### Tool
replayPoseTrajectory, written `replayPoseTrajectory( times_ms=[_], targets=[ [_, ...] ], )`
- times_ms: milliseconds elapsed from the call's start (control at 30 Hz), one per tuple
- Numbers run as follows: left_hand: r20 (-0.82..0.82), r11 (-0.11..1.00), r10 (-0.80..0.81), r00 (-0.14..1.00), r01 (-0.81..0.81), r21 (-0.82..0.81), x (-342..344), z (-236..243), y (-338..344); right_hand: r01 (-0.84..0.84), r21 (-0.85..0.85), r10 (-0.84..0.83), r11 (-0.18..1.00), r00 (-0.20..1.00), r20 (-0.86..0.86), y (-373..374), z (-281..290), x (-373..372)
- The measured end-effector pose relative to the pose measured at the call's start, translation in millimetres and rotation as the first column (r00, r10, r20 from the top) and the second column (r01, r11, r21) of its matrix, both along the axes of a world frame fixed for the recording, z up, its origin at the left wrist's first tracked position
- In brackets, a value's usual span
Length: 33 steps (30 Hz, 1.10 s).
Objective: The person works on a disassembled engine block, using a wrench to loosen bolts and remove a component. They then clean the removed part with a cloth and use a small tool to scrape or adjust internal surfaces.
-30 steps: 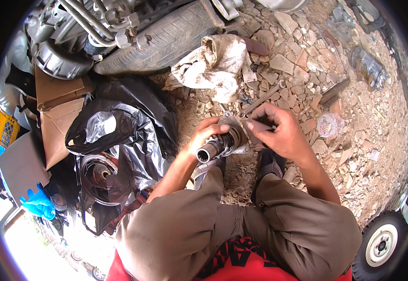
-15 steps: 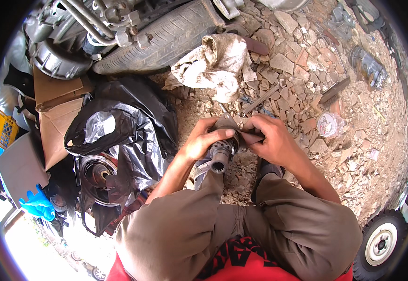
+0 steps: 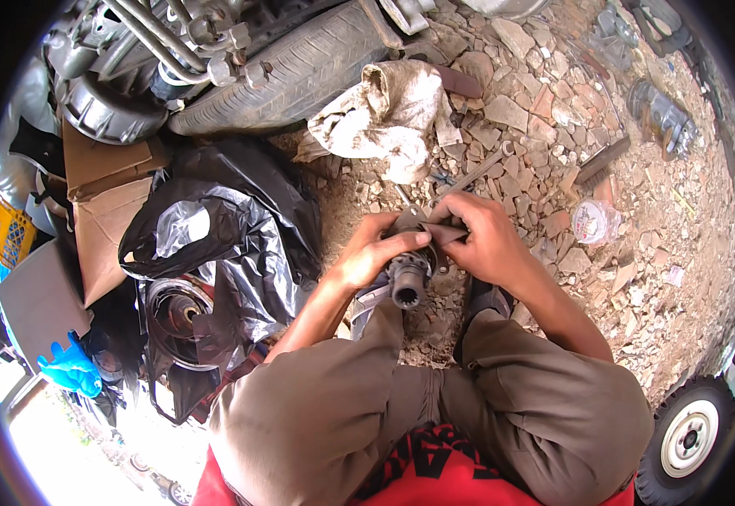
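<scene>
Between my knees, my left hand point(image 3: 369, 255) is closed round a greasy metal shaft part point(image 3: 407, 287) with a hollow, toothed end that points toward me. A flat grey flange plate point(image 3: 410, 219) shows at its far side, beside my left fingertips. My right hand point(image 3: 484, 240) is closed in a pinch against the right side of the part, near the flange. Something small and brownish may sit between its fingers, but they mostly hide it. Just beyond my hands a long wrench point(image 3: 479, 172) lies on the rubble.
Ahead lie a stained rag point(image 3: 384, 118) and a tyre point(image 3: 300, 80) below vehicle parts. To the left are a black plastic bag point(image 3: 232, 202), a cardboard box point(image 3: 110, 219) and a blue glove point(image 3: 70, 366). A clear plastic cup point(image 3: 594, 223) rests on broken stone at right.
The shaft's toothed end has shifted slightly right and tilted. My right hand has moved a little up and left, its fingers drawn closer round the part.
</scene>
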<state>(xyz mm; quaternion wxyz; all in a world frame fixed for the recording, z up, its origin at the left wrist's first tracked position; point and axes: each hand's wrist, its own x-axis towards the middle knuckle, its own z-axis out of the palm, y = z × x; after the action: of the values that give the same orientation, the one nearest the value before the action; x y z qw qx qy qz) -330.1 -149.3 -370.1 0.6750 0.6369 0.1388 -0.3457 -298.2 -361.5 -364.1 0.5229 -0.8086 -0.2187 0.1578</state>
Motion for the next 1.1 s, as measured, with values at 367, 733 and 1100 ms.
replayPoseTrajectory(
  times_ms=[367,733,1100],
  targets=[
    [0.047,0.998,-0.056,0.997,0.056,-0.002,0,-8,0,0.029,0.046,-0.026,0.999,0.997,-0.067,3,-4,4],
    [0.001,0.982,-0.009,1.0,0.009,-0.188,4,-1,-8,0.033,0.06,-0.023,0.998,0.986,-0.165,4,-6,10],
    [-0.113,0.976,0.073,0.991,-0.094,-0.194,-2,-7,-13,0.012,0.029,-0.007,0.999,0.988,-0.157,1,-16,9]
  ],
)
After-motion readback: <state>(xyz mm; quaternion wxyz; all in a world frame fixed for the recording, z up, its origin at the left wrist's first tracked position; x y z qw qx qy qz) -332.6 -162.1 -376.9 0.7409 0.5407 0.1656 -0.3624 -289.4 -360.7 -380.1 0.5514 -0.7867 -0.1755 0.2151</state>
